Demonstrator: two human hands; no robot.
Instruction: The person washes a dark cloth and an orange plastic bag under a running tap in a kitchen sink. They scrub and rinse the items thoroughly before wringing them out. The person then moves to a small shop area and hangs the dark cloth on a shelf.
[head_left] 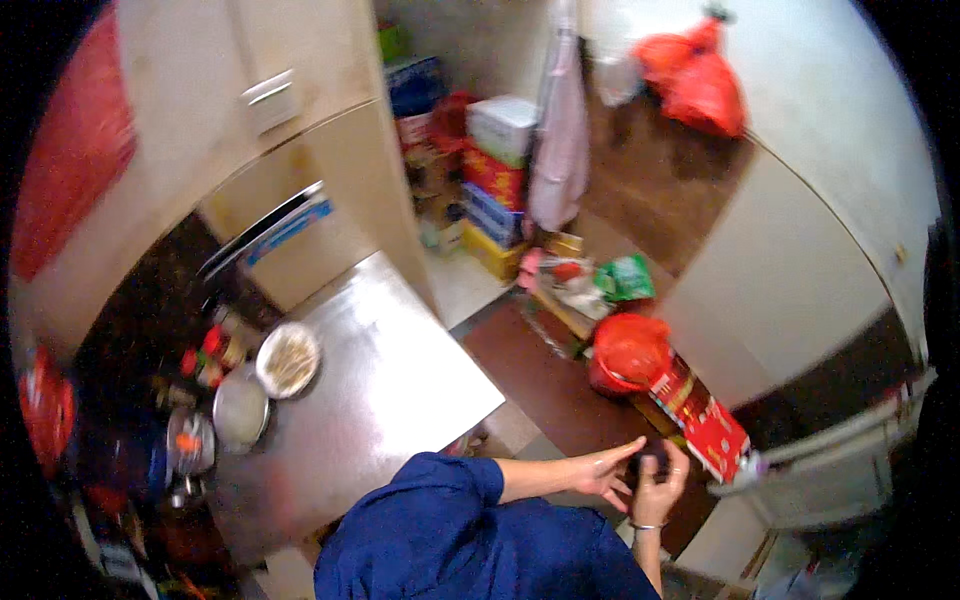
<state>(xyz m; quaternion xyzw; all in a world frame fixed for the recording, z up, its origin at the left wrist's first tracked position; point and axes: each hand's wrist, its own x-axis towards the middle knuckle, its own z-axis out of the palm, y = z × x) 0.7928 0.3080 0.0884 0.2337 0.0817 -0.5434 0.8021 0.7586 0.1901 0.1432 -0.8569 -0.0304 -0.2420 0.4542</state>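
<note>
Room's lit okay, seemingly from above; smooth silver metal tabletop (400, 345) throws hard white glare. Lower-left corner dim, grainy. Head view soft throughout: bare left hand (605, 474) and right hand (662, 488) slightly smeared, small dark object (650, 459) between them unreadable. Fisheye bows wide off-white wall panel (790, 300); rim black.

- Kitchen, probably domestic
- Shiny metal counter (395, 365)
- White bowl (266, 378), pale contents, on counter
- Red-topped containers (212, 342) along counter's wall side
- Stacked boxes (492, 185) beyond counter
</note>
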